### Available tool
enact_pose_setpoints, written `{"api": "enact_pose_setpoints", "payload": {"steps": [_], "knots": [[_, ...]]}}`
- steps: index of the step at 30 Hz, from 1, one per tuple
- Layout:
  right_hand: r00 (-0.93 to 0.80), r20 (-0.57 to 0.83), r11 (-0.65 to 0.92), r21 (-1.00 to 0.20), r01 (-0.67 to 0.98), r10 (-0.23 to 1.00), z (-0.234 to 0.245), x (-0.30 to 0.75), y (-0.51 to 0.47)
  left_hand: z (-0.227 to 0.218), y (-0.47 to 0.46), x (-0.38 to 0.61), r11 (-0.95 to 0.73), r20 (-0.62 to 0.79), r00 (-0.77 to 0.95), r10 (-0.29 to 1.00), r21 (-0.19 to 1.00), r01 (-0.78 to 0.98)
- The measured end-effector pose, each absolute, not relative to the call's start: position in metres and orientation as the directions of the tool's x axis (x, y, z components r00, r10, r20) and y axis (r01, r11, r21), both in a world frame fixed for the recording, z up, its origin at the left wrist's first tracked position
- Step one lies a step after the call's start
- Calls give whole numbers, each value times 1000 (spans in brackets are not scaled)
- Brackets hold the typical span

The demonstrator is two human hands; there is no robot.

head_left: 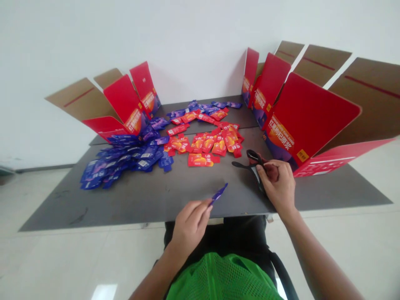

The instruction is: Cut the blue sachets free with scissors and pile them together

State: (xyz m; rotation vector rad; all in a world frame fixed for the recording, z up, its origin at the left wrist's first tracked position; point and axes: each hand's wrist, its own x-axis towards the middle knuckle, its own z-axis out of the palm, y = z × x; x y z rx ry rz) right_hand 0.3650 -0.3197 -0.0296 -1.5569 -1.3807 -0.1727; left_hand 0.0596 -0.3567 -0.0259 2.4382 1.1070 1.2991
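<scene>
Near the table's front edge, my left hand [191, 225] pinches one end of a purple sachet [219, 194], seen nearly edge-on and tilted up. My right hand [279, 183] is closed on a pair of black-handled scissors [254, 157], low over the table by the nearest right box. The scissors' handle loops point away from me; their blades are partly hidden by my hand. Ahead of my hands lie red sachets [208, 142] with an orange print, loosely spread. To the left, a heap of purple sachets [125, 160] covers part of the grey table [175, 196].
Red cartons with raised flaps line both sides: a large near box [290, 129] and others behind it on the right, and the left boxes [125, 104] beyond the purple heap. More purple sachets [203, 107] lie at the back, near the white wall [193, 50].
</scene>
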Motion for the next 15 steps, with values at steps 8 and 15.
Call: {"api": "enact_pose_setpoints", "payload": {"steps": [8,15], "knots": [[402,672,144,-603,785,622,-30,368,-320,-34,-336,71,-277,305,13,952,846,455],[427,630,96,-624,775,648,-33,368,-321,-37,-345,63,-438,309,322,895,473,765]]}}
